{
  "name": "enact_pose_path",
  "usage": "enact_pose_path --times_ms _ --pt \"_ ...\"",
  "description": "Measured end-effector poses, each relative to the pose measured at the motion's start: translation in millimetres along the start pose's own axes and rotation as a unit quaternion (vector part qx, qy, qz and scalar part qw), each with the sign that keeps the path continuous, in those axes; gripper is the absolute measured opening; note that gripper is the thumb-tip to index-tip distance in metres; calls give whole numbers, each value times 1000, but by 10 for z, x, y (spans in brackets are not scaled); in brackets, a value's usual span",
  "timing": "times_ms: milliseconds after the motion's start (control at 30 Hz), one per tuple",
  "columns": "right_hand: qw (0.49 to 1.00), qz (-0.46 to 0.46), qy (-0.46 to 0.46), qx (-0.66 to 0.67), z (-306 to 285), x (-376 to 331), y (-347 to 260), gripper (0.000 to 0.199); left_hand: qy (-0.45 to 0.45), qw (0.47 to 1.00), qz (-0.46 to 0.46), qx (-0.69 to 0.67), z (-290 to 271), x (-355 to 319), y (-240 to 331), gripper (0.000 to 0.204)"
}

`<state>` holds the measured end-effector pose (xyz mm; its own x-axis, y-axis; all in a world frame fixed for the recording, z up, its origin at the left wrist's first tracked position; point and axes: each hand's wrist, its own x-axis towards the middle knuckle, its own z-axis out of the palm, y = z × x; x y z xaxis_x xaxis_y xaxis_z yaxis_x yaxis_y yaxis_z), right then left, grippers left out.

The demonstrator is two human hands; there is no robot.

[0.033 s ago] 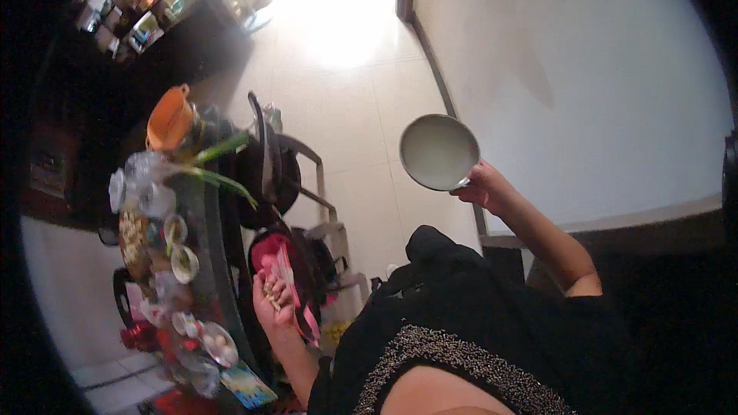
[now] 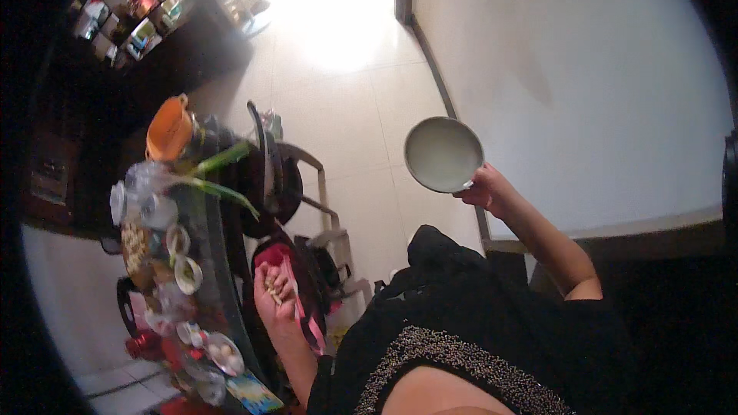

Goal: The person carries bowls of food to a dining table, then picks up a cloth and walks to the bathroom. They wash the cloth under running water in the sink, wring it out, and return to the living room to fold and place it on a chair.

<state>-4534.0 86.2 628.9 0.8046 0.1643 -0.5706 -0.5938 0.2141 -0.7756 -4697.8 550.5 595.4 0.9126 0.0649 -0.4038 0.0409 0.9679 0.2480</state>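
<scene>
My right hand (image 2: pixel 484 187) holds a round bowl (image 2: pixel 443 155) by its near right edge, out over the floor. Its rim is grey and its inside pale and cloudy; I cannot tell whether that is liquid or the bare inside. Curled palm-up, my left hand (image 2: pixel 275 292) cups several small pale oblong pieces (image 2: pixel 274 290), too blurred to name. That hand is beside the table's right edge, in front of a pink and black bag (image 2: pixel 286 261) on a chair.
The dark table (image 2: pixel 207 219) on the left carries an orange basket (image 2: pixel 169 131), green onions (image 2: pixel 223 158), small bowls (image 2: pixel 187 275), a bowl of eggs (image 2: pixel 225 355) and plastic bags. Chairs (image 2: pixel 311 161) line its right side. A white wall (image 2: pixel 569 100) rises on the right.
The view has shifted slightly, so the table's things appear a little lower. The bowl sits slightly farther right. Both hands keep their hold.
</scene>
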Motion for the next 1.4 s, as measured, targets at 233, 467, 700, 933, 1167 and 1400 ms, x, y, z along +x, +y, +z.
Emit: enact_pose_path --times_ms 233,467,700,933,1167,1400 --pt "991 -49 14 125 -567 1222 -94 51 -10 997 -33 75 1247 2081 -267 23" --pt "988 -41 60 134 -658 2652 -1443 50 58 997 -16 40 1794 3579 -9 22" --pt "985 -70 57 145 -665 3988 -2273 51 166 982 62 65 1696 4706 524 21" --pt "972 -115 75 191 -783 5559 -3399 50 150 987 46 35 2307 6959 657 17" --pt "979 -82 60 174 -849 7260 -4490 50 -36 998 -59 16 3945 9600 50 16" --pt "992 -34 42 112 -607 9071 -5617 54 -7 994 -64 85 5153 11589 -92 18"
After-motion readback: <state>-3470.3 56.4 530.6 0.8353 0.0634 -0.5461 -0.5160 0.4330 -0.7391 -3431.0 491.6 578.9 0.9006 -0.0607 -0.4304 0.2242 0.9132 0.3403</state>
